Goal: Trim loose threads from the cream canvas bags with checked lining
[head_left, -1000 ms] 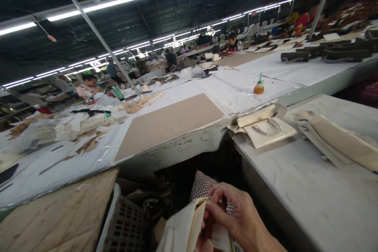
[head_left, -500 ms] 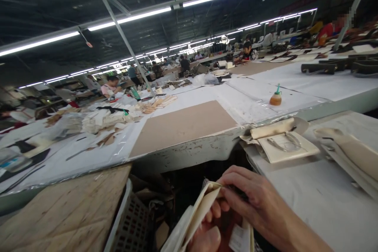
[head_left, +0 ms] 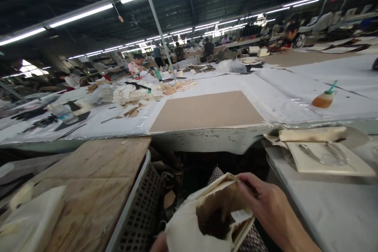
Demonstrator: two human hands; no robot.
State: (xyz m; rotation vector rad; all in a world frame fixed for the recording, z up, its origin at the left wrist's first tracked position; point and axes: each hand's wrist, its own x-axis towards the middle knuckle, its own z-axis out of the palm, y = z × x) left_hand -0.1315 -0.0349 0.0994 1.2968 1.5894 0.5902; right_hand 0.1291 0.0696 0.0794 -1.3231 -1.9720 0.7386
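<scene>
A cream bag [head_left: 189, 220] is held low over my lap, its mouth turned up toward me. Brown lining and a small white label [head_left: 240, 215] show inside it. My right hand [head_left: 265, 204] grips the bag's right rim, thumb and fingers closed on the edge. At the bottom edge of the view, my left hand [head_left: 159, 243] holds the bag's lower left side; most of its fingers are hidden. Checked cloth [head_left: 252, 240] shows beneath the bag.
A perforated plastic basket [head_left: 138, 204] and a wooden board [head_left: 97, 181] lie to my left. On the right-hand surface rests another cream bag [head_left: 325, 157]. Across the worktable lie a brown sheet [head_left: 206, 110], a glue bottle [head_left: 323, 98] and piled cream pieces [head_left: 130, 95]. Several people work farther back.
My left hand has come out of the bag's opening and moved to its lower left side. The bag has turned its mouth more toward me. The view has swung right, showing more on the left.
</scene>
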